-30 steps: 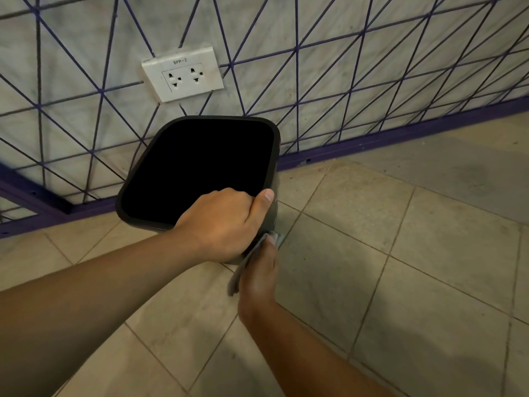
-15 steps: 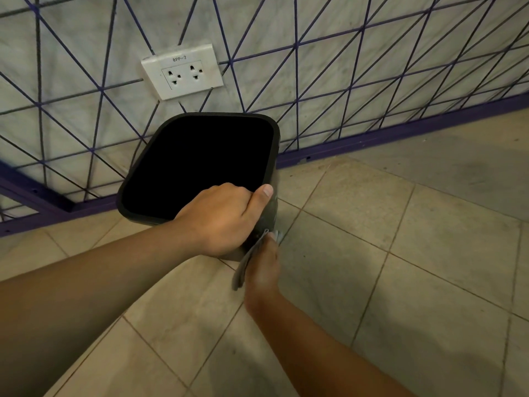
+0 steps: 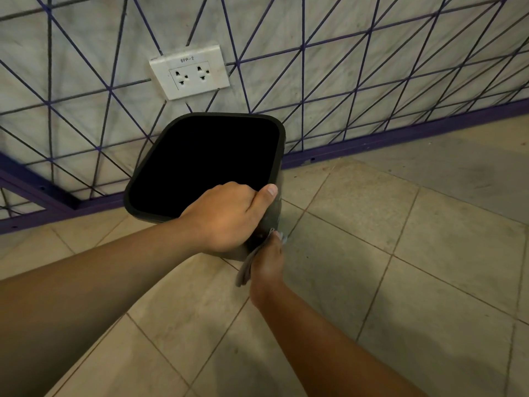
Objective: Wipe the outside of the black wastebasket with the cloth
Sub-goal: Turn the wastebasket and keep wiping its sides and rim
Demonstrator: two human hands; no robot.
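Note:
The black wastebasket [image 3: 279,156] stands on the tiled floor close to the wall, its square mouth facing me. My left hand [image 3: 229,216] grips its near right corner, fingers curled over the rim, thumb along the outside. Below that, my right hand [image 3: 267,262] holds a grey cloth [image 3: 245,270] against the basket's near right outer side. Most of the cloth is hidden behind the hand; a folded edge hangs to the left of it.
A grey wall with purple diagonal lines and a purple base rail [image 3: 400,138] runs behind the basket. A white double socket [image 3: 190,73] sits on the wall above it. Beige floor tiles [image 3: 400,267] spread to the right and front.
My right hand with the cloth has slid a little upward along the basket's side. The left hand keeps its grip on the rim.

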